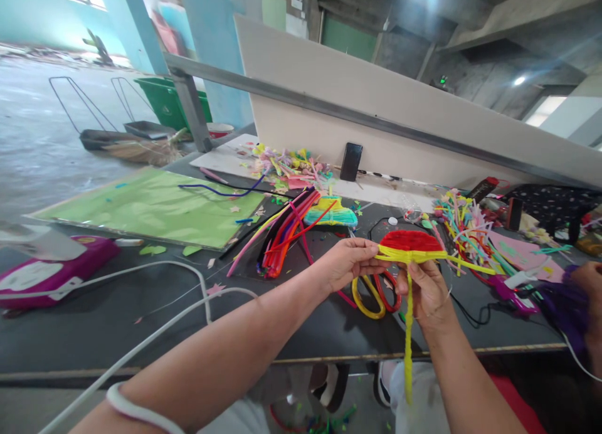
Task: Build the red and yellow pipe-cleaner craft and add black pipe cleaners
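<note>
A half-round piece made of red pipe cleaners (410,240) with yellow pipe cleaners (426,256) along its lower edge is held up over the table. My left hand (352,264) pinches the yellow strands at its left end. Below its middle, my right hand (427,291) is closed on the yellow strip, and one yellow length (409,352) hangs from there past the table edge. Yellow and red loops like scissor handles (370,299) lie beneath the hands. Behind them rests a yellow and turquoise pipe cleaner piece (331,214), beside a bundle of coloured pipe cleaners (282,239).
Left on the table are a green sheet (141,208) and a purple glue-gun-like device (89,264) with a white cable (155,333). A phone (351,162) leans against the back panel. At right lie pipe cleaner pieces (458,224); another person's hand (590,280) shows at the edge.
</note>
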`<state>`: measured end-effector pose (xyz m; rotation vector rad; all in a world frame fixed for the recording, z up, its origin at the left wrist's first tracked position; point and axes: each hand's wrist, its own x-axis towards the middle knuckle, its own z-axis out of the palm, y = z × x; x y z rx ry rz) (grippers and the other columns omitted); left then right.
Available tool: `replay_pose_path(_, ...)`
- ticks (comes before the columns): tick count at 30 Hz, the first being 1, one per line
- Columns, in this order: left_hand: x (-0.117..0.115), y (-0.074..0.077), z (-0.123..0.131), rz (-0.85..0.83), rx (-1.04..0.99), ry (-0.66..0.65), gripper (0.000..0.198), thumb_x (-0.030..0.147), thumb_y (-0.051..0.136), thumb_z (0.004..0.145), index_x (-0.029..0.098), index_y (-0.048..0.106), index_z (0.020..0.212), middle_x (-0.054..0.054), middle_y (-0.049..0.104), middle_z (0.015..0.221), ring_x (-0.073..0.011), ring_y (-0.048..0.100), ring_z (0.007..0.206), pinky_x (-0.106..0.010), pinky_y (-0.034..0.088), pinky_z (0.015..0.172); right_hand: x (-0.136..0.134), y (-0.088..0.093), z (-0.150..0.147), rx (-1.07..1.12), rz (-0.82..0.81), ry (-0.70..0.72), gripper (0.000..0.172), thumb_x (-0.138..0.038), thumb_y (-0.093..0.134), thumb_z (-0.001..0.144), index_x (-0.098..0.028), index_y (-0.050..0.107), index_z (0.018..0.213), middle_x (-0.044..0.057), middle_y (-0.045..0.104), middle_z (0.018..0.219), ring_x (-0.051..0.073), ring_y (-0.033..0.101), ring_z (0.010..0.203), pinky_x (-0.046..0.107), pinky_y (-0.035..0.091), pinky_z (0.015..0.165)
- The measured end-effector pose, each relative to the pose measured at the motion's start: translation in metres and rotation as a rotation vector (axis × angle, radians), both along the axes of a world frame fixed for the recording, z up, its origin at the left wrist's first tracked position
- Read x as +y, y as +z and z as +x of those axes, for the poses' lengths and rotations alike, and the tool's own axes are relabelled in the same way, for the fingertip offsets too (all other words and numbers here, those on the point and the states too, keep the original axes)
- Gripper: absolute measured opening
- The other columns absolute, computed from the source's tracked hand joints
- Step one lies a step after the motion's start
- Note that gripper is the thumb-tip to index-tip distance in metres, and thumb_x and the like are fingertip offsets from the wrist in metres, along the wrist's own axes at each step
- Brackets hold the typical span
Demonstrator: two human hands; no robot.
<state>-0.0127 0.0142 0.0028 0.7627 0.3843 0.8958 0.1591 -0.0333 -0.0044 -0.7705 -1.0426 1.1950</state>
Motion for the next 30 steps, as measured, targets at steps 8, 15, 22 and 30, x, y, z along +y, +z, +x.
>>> replay_pose_path(8, -0.0016, 0.0006, 0.0009, 0.083, 0.102, -0.021, 0.031, 0.031, 0.076, 0.068, 0.011, 0.059, 0.085, -0.009, 0.069, 0.081, -0.0179, 0.068, 0.071, -0.031, 0.053, 0.071, -0.0018, 0.0024, -0.0063, 0.011, -0.032, -0.077, 0.019, -0.029, 0.072, 0.071, -0.022, 0.064, 0.086, -0.002, 0.065, 0.069, 0.006, 0.049, 0.043, 0.02, 0.043, 0.043)
replay_pose_path(15, 0.001, -0.0025, 0.004, 0.19, 0.228, 0.13, 0.036, 0.035, 0.079, 0.061, 0.011, 0.058, 0.078, -0.006, 0.067, 0.07, -0.015, 0.066, 0.064, -0.028, 0.051, 0.068, -0.0022, 0.0003, -0.0057, 0.01, -0.029, -0.029, 0.012, -0.03, 0.069, 0.075, -0.022, 0.062, 0.08, -0.005, 0.054, 0.051, 0.008, 0.049, 0.046, 0.022, 0.044, 0.048)
replay_pose_path(22, 0.002, -0.0027, 0.005, 0.311, 0.209, 0.235, 0.03, 0.037, 0.073, 0.068, 0.011, 0.059, 0.074, -0.005, 0.066, 0.069, -0.0125, 0.062, 0.064, -0.025, 0.048, 0.067, 0.0004, -0.0027, -0.0024, 0.094, -0.108, 0.027, 0.014, -0.027, 0.071, 0.071, -0.021, 0.066, 0.083, -0.001, 0.064, 0.07, 0.007, 0.05, 0.049, 0.02, 0.045, 0.047)
replay_pose_path(30, 0.0013, -0.0028, 0.0031, 0.283, 0.143, 0.169, 0.029, 0.036, 0.072, 0.07, 0.011, 0.059, 0.076, -0.005, 0.065, 0.074, -0.0131, 0.062, 0.066, -0.027, 0.048, 0.069, 0.0, -0.0027, -0.0005, 0.186, -0.191, 0.017, 0.014, -0.025, 0.075, 0.067, -0.021, 0.068, 0.078, 0.001, 0.07, 0.078, 0.006, 0.051, 0.049, 0.018, 0.049, 0.045)
